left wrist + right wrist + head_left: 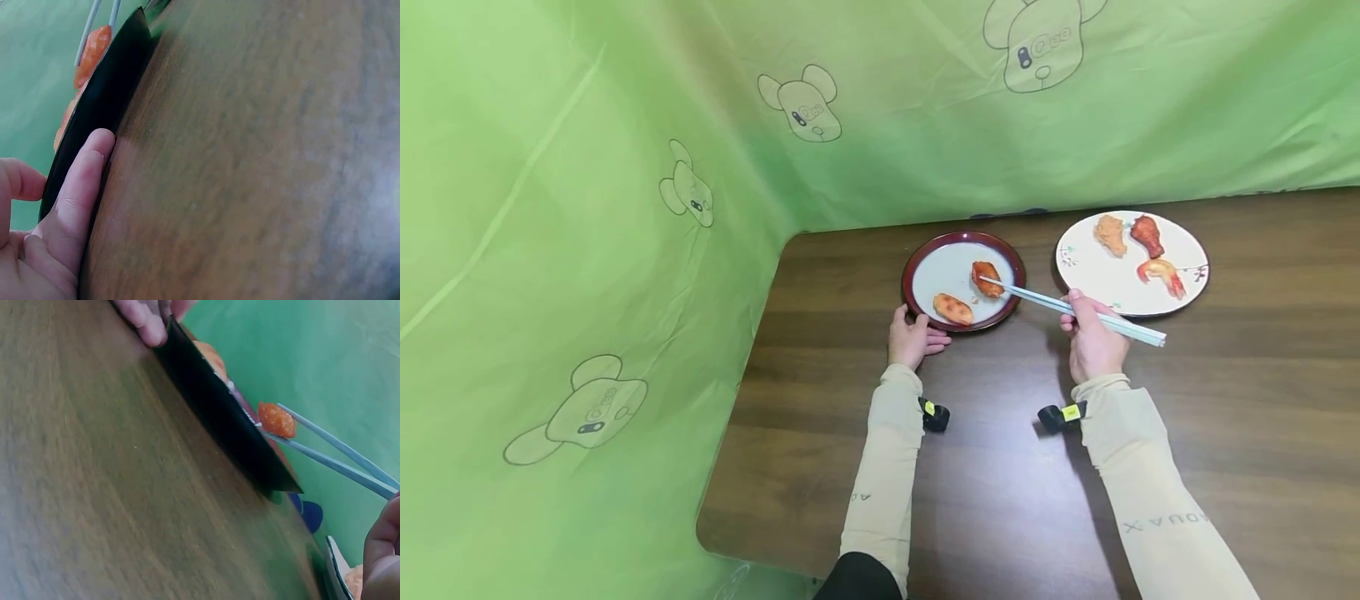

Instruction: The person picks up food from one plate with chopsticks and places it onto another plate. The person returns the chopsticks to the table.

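In the head view, a round plate [964, 283] with a dark red rim and pale centre lies on the table. My left hand [912, 337] pinches its near-left rim, thumb above and fingers against the dark underside [119, 87]. Light blue chopsticks [1037, 297] are in my right hand [1096, 337]. Their tips are at a glazed reddish-brown piece of food [987, 278] on the plate's right side; in the right wrist view the sticks lie on either side of this piece [276, 420]. A flatter golden-brown piece of food [953, 309] lies nearer my left hand.
A white oval plate [1078, 287] with a floral edge stands to the right, beyond my right hand. It bears a pale fried drumstick [1109, 235], a red drumstick [1147, 236] and a shrimp [1163, 277]. Green cloth [895, 150] hangs behind and left of the brown table [820, 375].
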`<state>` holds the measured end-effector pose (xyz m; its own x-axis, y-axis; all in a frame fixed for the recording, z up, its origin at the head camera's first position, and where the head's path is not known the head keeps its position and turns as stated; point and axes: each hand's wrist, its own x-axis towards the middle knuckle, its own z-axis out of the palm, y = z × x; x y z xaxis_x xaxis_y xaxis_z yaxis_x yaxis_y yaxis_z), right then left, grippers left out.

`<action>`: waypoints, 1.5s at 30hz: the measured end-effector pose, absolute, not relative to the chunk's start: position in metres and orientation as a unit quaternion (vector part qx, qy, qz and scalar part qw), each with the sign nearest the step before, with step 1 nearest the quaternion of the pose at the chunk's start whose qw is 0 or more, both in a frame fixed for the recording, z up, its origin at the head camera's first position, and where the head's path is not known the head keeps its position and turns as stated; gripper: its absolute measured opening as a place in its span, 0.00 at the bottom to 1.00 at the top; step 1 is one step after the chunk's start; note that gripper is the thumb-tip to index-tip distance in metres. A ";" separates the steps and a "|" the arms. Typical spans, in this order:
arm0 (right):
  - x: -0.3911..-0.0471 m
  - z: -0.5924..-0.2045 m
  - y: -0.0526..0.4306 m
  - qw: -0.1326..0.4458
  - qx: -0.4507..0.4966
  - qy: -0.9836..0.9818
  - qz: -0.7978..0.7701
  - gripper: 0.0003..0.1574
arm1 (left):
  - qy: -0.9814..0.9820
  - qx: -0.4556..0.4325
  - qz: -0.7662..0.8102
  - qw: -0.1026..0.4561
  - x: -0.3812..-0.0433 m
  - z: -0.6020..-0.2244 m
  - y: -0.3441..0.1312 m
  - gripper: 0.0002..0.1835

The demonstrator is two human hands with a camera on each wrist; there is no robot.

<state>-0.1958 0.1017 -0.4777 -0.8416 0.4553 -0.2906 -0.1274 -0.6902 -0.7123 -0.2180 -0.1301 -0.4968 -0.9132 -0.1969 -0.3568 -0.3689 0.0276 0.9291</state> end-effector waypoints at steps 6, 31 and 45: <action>-0.192 -0.472 0.113 0.184 -0.236 -0.309 0.903 0.03 | 0.714 -0.195 0.670 0.064 -0.216 -0.497 -0.131 0.31; -0.166 -0.442 0.231 0.326 -0.264 -0.209 0.883 0.08 | 0.709 -0.196 0.674 0.068 -0.214 -0.496 -0.131 0.30; -0.154 -0.462 0.225 0.314 -0.302 -0.314 0.844 0.13 | 0.705 -0.194 0.679 0.070 -0.212 -0.491 -0.129 0.30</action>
